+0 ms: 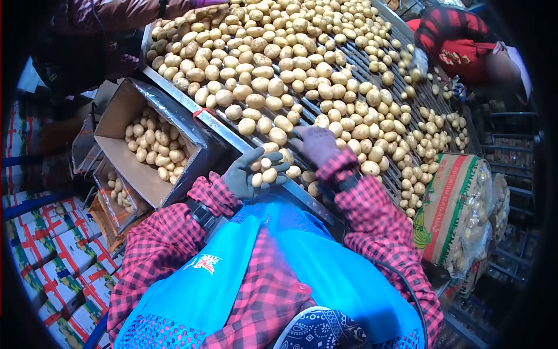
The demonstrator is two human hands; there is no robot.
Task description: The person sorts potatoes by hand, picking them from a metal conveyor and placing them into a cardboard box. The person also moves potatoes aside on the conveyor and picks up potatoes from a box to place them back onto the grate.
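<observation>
My left hand (244, 177), in a grey glove, is turned palm up with its fingers curled around several small potatoes (268, 175). It is at the near metal edge of a sorting table, beside an open cardboard box. My right hand (317, 144), also gloved, reaches over the loose potatoes (343, 125) on the table. Its fingers point left and down among them, close to a few potatoes (278, 136) near the edge. The fingertips are partly hidden and slightly blurred, so whether they grip one cannot be made out.
The slatted sorting table (372, 75) is spread with potatoes. A lined cardboard box (110, 125) at left holds potatoes. At right stands a printed banana carton (442, 209) with plastic-wrapped potatoes. Stacked cartons (64, 250) are at lower left. Another person's red sleeve (459, 52) shows at upper right, a second person's sleeve (116, 14) at upper left.
</observation>
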